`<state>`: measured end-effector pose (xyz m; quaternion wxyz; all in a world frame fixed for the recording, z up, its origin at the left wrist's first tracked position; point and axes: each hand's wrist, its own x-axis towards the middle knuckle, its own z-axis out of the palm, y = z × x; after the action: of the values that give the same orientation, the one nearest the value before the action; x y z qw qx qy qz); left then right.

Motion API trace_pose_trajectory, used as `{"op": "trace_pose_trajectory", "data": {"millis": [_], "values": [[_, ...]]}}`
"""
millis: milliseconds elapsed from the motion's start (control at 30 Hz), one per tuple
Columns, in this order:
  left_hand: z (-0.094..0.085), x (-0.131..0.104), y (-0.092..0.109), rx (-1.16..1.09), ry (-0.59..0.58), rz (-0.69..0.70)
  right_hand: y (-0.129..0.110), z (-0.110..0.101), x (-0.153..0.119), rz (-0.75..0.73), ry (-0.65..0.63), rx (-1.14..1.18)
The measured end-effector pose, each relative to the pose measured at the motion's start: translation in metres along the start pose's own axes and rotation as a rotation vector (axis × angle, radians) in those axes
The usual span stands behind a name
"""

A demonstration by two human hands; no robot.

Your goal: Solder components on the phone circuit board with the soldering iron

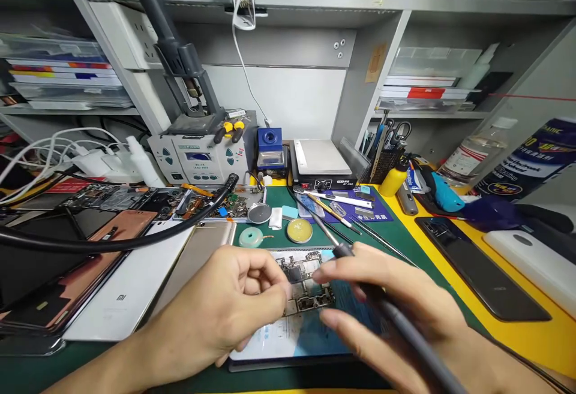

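Note:
My left hand (238,304) is closed, with thumb and index finger pinched at the left edge of a bare phone circuit board (310,280). The fingertips hide that edge. The board is over a glossy white and blue pad (274,340). In my right hand (405,298) is a soldering iron (400,322), its dark handle running between thumb and fingers. The iron's tip points up and away, beyond the board, towards the tools. My right index fingertip is close to the board's right part; whether it touches I cannot tell.
Behind the board are a tin of yellowish paste (299,231), a pale green spool (251,237) and several tweezers (382,238). A black hose (135,243) crosses over phones on the left. A soldering station (202,160) stands behind. A dark phone (481,268) lies right.

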<state>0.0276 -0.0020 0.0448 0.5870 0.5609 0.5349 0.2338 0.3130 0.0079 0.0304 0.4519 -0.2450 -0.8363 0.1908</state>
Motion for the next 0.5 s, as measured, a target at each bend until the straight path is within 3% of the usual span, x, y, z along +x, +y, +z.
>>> {"op": "trace_pose_trajectory", "data": {"millis": [67,233,333,500], "values": [[0.001,0.0,0.001,-0.028,-0.041,0.002,-0.001,0.004,0.005,-0.154,-0.038,-0.095],[0.003,-0.001,-0.003,-0.05,-0.076,-0.02,-0.001,0.009,0.015,-0.304,-0.094,-0.201],[0.006,-0.002,-0.001,-0.066,-0.053,-0.024,-0.002,0.009,0.013,-0.3,-0.106,-0.229],[0.009,-0.009,0.01,-0.128,0.051,-0.009,0.0,0.009,0.001,-0.212,0.039,-0.187]]}}
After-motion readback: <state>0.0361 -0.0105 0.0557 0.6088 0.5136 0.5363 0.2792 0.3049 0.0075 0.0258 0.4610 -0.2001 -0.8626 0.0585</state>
